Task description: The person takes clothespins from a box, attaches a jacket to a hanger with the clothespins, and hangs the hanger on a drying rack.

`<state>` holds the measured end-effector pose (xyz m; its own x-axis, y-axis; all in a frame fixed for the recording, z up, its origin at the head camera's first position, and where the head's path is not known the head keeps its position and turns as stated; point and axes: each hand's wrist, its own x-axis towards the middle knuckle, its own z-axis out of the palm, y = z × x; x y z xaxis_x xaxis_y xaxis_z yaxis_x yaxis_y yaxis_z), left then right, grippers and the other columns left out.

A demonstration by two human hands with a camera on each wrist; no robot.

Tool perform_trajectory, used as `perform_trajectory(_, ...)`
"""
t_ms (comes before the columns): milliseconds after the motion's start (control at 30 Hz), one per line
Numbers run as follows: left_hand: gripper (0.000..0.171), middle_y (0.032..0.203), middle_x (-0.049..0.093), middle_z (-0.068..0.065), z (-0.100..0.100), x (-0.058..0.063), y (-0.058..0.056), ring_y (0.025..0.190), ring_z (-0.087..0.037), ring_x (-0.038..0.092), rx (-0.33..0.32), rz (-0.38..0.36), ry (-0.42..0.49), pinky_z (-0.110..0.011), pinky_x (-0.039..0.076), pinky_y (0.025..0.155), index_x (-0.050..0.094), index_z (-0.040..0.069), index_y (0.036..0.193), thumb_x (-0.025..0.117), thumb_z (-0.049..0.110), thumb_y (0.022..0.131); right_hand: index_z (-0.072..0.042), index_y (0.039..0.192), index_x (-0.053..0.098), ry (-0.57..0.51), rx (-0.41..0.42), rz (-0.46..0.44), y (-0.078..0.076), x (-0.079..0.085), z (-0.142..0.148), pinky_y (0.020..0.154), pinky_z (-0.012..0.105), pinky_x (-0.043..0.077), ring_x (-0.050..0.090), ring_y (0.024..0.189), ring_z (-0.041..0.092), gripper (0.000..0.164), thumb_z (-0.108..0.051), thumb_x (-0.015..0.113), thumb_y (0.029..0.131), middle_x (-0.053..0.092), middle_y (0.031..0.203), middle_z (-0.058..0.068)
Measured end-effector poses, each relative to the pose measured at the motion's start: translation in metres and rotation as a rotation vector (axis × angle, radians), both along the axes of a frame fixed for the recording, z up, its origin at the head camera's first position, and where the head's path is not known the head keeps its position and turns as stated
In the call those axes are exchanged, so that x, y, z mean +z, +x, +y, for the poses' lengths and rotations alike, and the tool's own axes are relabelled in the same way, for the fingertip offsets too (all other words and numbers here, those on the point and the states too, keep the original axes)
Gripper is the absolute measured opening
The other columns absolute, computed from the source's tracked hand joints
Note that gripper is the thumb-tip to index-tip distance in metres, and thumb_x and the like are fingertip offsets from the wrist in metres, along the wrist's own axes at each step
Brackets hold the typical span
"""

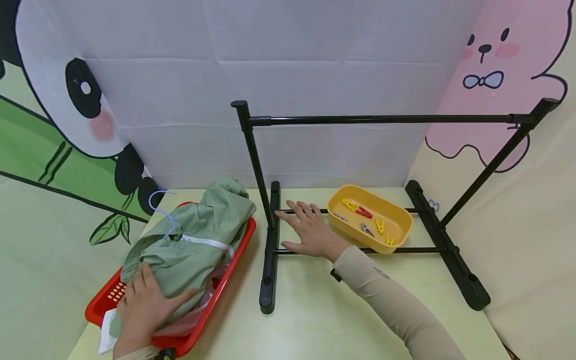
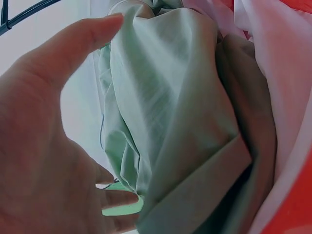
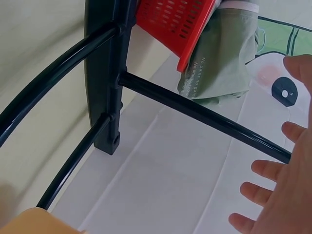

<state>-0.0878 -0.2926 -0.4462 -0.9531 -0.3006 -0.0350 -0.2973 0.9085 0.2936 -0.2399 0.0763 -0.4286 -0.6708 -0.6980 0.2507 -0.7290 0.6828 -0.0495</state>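
Note:
A green garment [image 1: 193, 250] with a white band lies bunched in a red basket [image 1: 227, 272], a blue hanger [image 1: 168, 215] poking out of its upper side. My left hand [image 1: 144, 305] rests at the garment's near left part, thumb spread away from the fingers; the left wrist view shows the thumb and fingers beside the green cloth. My right hand [image 1: 310, 232], fingers spread, hovers above the lower bars of a black rack [image 1: 268, 260], between its left foot and a yellow tray [image 1: 402, 210]. Nothing is held in it.
Several yellow, red and grey clothespins [image 1: 363, 212] lie in the yellow tray. Pink cloth [image 1: 191, 320] shows under the green garment, and a white piece [image 1: 108, 332] hangs over the basket's near left corner. The rack's top bar [image 1: 382, 119] spans above the table.

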Motion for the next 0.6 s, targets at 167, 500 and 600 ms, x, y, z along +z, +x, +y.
perform_trajectory(167,0.148,0.146,0.011,-0.048,-0.003,0.0,-0.002,0.129,-0.066,0.018,0.009,-0.04,0.011,-0.077,0.022,0.098,-0.005,-0.019,0.148,0.07,0.08,0.066,-0.024,0.156,0.029,0.031,0.005,-0.026,-0.001,-0.001,-0.006,0.113,0.059,0.021,0.027,0.143,0.037,0.074,-0.058,0.054,0.095,0.022,0.161,0.015)
perform_trajectory(500,0.149,0.143,0.003,-0.054,-0.007,-0.001,-0.004,0.128,-0.07,0.013,-0.02,-0.096,0.011,-0.076,0.021,0.1,-0.011,-0.021,0.145,0.069,0.078,0.068,-0.024,0.155,0.033,0.019,0.03,0.022,-0.006,-0.006,-0.014,0.112,0.058,0.024,0.03,0.141,0.036,0.074,-0.057,0.058,0.094,0.028,0.159,0.015)
perform_trajectory(600,0.148,0.142,0.001,-0.055,-0.008,0.0,-0.004,0.128,-0.071,0.012,-0.031,-0.127,0.01,-0.076,0.021,0.101,-0.013,-0.021,0.144,0.069,0.078,0.069,-0.024,0.155,0.033,0.022,0.041,0.036,-0.008,-0.007,-0.018,0.111,0.058,0.025,0.031,0.141,0.036,0.074,-0.057,0.057,0.094,0.028,0.159,0.015)
